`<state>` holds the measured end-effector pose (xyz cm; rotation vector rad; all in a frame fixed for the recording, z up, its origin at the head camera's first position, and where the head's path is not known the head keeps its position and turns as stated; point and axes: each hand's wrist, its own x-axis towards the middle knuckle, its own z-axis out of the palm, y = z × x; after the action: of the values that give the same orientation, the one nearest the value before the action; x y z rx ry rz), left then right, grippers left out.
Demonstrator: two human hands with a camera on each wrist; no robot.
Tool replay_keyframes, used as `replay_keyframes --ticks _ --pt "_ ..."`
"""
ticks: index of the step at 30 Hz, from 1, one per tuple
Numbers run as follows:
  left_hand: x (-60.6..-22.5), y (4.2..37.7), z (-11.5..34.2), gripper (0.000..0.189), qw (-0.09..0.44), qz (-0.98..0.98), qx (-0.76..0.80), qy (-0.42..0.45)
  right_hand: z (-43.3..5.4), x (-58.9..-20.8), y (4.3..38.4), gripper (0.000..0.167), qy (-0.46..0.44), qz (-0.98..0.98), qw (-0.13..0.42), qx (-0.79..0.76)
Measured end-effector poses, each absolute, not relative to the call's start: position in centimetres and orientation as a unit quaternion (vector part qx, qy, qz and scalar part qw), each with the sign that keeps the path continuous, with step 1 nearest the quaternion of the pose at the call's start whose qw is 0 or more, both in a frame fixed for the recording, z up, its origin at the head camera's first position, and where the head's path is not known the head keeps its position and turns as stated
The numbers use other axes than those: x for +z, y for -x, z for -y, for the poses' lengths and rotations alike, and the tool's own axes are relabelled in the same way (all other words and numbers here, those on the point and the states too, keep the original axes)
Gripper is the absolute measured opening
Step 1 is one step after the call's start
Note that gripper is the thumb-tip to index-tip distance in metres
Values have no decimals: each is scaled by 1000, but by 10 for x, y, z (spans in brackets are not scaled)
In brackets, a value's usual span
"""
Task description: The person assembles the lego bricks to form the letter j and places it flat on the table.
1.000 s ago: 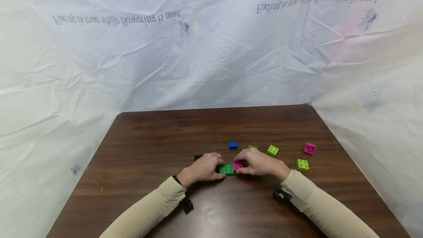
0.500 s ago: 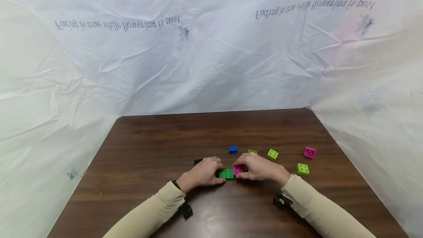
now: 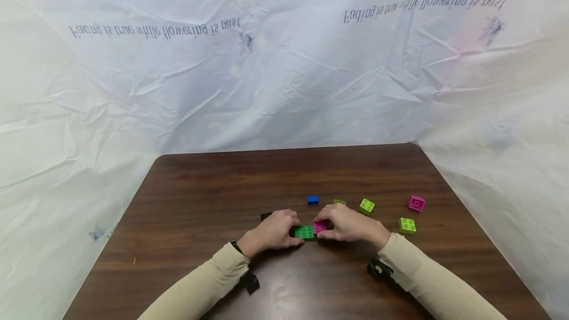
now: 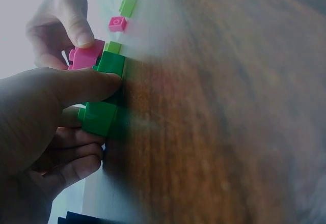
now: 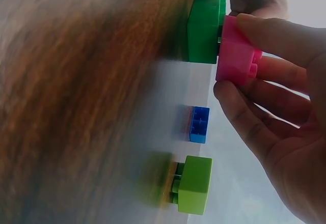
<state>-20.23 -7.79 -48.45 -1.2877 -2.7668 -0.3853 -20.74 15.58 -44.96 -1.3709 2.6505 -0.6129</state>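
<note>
Low in the middle of the head view, our left hand [image 3: 274,231] grips the green brick [image 3: 304,232], and our right hand [image 3: 348,223] pinches the pink brick [image 3: 319,227] on top of its right end. We likely hold both so that neither can slip. The surface [image 3: 213,186] is dark brown wood, and a creased, pale sheet [image 3: 284,93] with upside-down words [image 3: 424,8] hangs behind it.

One oblong green plastic brick [image 3: 304,232]; two square pink bricks [image 3: 319,227] [image 3: 416,203]; three square lime-green bricks [image 3: 340,202] [image 3: 366,206] [image 3: 407,225]; one blue brick [image 3: 313,200]; one part-hidden black brick [image 3: 265,216].
</note>
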Motion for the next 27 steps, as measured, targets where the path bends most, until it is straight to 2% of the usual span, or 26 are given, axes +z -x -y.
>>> replay_keyframes --ticks 27 --pt "-479 202 76 39 23 901 -125 415 -156 -450 210 25 454 -870 35 -186"
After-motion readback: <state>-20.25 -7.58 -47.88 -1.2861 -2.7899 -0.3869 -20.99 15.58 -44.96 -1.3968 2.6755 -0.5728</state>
